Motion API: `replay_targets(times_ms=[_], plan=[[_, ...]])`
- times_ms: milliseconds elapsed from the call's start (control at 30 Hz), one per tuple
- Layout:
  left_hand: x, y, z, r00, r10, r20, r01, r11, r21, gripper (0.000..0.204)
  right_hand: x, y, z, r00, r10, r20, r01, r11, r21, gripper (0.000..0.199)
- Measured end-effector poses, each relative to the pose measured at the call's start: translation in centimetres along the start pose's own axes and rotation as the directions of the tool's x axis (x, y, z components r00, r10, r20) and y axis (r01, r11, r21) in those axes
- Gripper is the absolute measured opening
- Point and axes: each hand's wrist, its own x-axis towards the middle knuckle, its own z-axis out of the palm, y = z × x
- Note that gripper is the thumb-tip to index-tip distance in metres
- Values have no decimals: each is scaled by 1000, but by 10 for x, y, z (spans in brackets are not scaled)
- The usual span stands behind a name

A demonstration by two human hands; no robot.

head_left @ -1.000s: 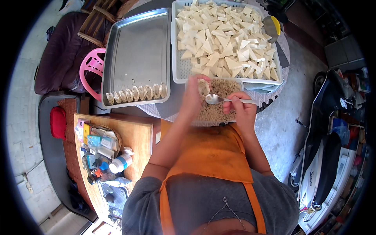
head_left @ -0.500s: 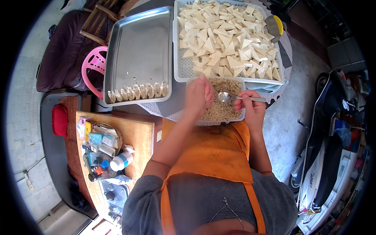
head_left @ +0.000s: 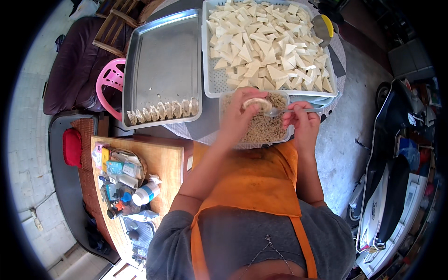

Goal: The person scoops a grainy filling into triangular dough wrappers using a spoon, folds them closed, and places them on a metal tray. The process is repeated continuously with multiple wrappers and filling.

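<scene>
My left hand [head_left: 237, 114] is closed around a pale piece of tofu [head_left: 257, 102], which looks curved open toward the spoon. My right hand [head_left: 302, 122] grips a metal spoon [head_left: 305, 110] by its handle; the bowl of the spoon meets the tofu's edge. Both hands are over a clear plastic tub [head_left: 287, 136] of brown, crumbly filling [head_left: 266, 128]. Beyond it, a white perforated crate [head_left: 217, 77] holds a heap of cut tofu triangles [head_left: 270, 51]. On the metal baking tray [head_left: 163, 56] at left, several filled pieces [head_left: 161, 111] stand in a row along the near edge.
A round scraper with a yellow edge [head_left: 323, 31] leans at the crate's right side. Left of the baking tray is a pink chair back [head_left: 110, 83]. A wooden table [head_left: 163, 156] with boxes and a white bottle [head_left: 145, 193] stands near left. A scooter [head_left: 380, 205] is at right.
My left hand has turned, and the tofu piece now shows in it. The spoon has moved slightly right and up to meet the piece.
</scene>
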Motion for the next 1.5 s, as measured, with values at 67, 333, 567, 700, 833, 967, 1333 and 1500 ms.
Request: replay_targets(times_ms=[67,333,567,700,833,967,1333,1500], plan=[[-1,2,-5,988,-150,24,152,980,-126,22,3,-5,-3,999,-35,-16,35,999,-10,16],[-2,-3,-8,976,-214,39,217,972,-90,15,5,-3,-11,998,-52,-44,51,998,-25,15],[-2,1,-12,970,-242,-36,231,955,-186,17,3,3,-8,998,-14,-55,10,998,-62,14],[-6,-6,-19,979,-202,-25,202,979,7,25,2,3,-4,999,-38,-14,37,995,-90,14],[-8,8,-24,987,-153,-52,139,966,-218,32,3,9,-7,997,-32,-72,21,990,-137,14],[-12,12,-66,950,-204,-237,161,969,-187,36,5,11,-13,999,-41,11,42,994,-100,15],[-46,50,-318,748,242,-618,104,877,470,19,5,16,-25,998,-53,-15,51,994,-100,15],[-32,45,-359,837,294,-462,101,746,658,17,6,18,-22,999,-53,-6,52,993,-110,15]])
